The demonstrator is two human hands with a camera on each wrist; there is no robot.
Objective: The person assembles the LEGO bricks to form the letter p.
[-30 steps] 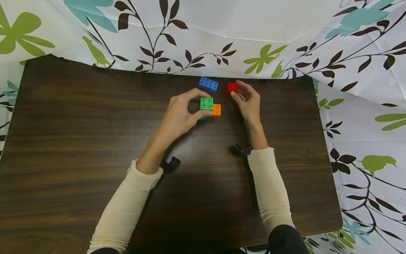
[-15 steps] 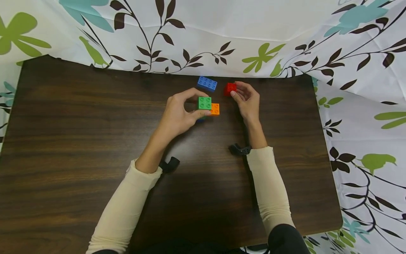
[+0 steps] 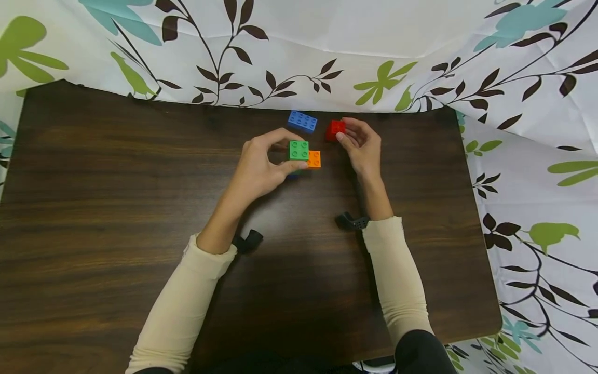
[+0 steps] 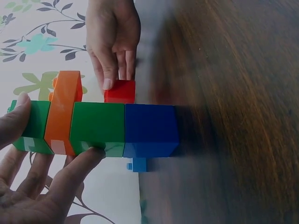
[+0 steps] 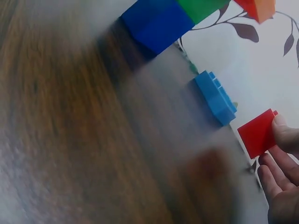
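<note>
In the head view my left hand (image 3: 259, 166) grips a stack of blocks by its upper part, thumb in front. The stack has a green block (image 3: 299, 150) on top, then an orange block (image 3: 314, 159) jutting out to the right; the left wrist view shows another green block (image 4: 98, 125) and a dark blue block (image 4: 150, 129) at its base. My right hand (image 3: 366, 150) pinches a red block (image 3: 335, 130) between thumb and fingers, to the right of the stack. In the right wrist view the red block (image 5: 259, 134) appears raised off the table.
A lighter blue block (image 3: 302, 121) lies near the far edge of the brown table (image 3: 117, 218), behind the stack. A white curtain (image 3: 355, 31) with leaf, bird and flower prints hangs along the far edge and the right side.
The red block and my right hand have shifted very slightly toward the stack. My left hand keeps its grip on the stack. The whole head view has drifted a little.
</note>
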